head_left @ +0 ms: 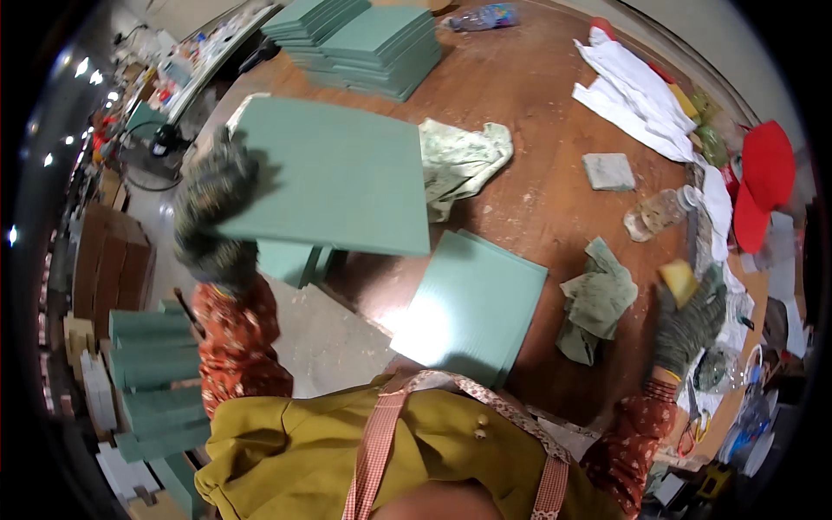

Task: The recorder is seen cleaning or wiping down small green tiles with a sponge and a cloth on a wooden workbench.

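My left hand [217, 199], in a dark grey knit glove, is closed on the left edge of a flat green panel [334, 173] and holds it raised and slightly tilted over the table. My right hand [693, 334], gloved the same way, is at the table's right side, with a small yellow sponge [679, 282] between thumb and fingers. Another green panel [472, 303] lies in front of me, apparently on top of one more, with glare on its face. A crumpled green-stained rag [600, 295] rests between it and my right hand. A pale stained cloth [464, 160] is partly hidden behind the raised panel.
Stacked green boards [381, 52] stand at the far left of the brown table [537, 113]. A whitish block [608, 172], a clear bottle [659, 214], white cloths [637, 95] and a red cap [764, 182] lie to the right. More green pieces [160, 364] stand low at left.
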`<state>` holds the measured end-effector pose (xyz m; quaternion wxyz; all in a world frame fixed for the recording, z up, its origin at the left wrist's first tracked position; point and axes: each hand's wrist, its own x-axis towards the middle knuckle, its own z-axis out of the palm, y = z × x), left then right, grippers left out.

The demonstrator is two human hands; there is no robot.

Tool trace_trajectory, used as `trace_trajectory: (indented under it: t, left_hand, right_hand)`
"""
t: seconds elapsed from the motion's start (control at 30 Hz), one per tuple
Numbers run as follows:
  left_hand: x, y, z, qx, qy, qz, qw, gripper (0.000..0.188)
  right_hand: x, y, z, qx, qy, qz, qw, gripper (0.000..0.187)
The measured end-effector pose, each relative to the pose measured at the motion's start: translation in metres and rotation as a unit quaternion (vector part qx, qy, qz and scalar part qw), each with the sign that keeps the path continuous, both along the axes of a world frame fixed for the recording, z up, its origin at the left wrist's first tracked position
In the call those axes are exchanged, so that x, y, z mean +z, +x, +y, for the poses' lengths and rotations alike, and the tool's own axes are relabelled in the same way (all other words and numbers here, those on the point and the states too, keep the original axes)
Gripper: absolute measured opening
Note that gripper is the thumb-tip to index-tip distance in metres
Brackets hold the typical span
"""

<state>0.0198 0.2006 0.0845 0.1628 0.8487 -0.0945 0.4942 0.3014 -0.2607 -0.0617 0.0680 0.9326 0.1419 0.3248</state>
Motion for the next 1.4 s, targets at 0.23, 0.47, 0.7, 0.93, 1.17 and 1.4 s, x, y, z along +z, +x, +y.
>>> trace_trajectory:
  t: [0.23,0.47,0.7,0.93,1.17,1.4]
  left_hand:
    - [-0.06,0.003,-0.033,0.056,0.179,0.101,0.977,0.04]
    - [-0.094,-0.031,-0.087,0.133,-0.151,0.144,0.969,0.039]
    - [-0.09,-0.01,-0.118,-0.091,-0.744,-0.054,0.66,0.036]
    - [-0.103,0.001,-0.155,-0.01,-0.74,0.069,0.669,0.03]
    - [-0.09,0.007,-0.17,0.002,-0.736,0.05,0.676,0.031]
    - [-0.1,0.005,-0.176,-0.008,-0.75,0.004,0.662,0.032]
  right_hand:
    - [0.007,-0.078,0.128,0.348,0.612,0.605,0.372,0.045]
    - [0.045,-0.098,0.168,0.343,0.538,0.746,0.191,0.045]
    - [0.06,-0.086,0.158,0.345,0.482,0.751,0.289,0.048]
    - [0.055,-0.088,0.165,0.35,0.361,0.644,0.577,0.06]
    - [0.027,-0.052,0.162,0.444,0.357,0.674,0.47,0.079]
    - [0.071,-0.081,0.174,0.343,0.233,0.601,0.684,0.077]
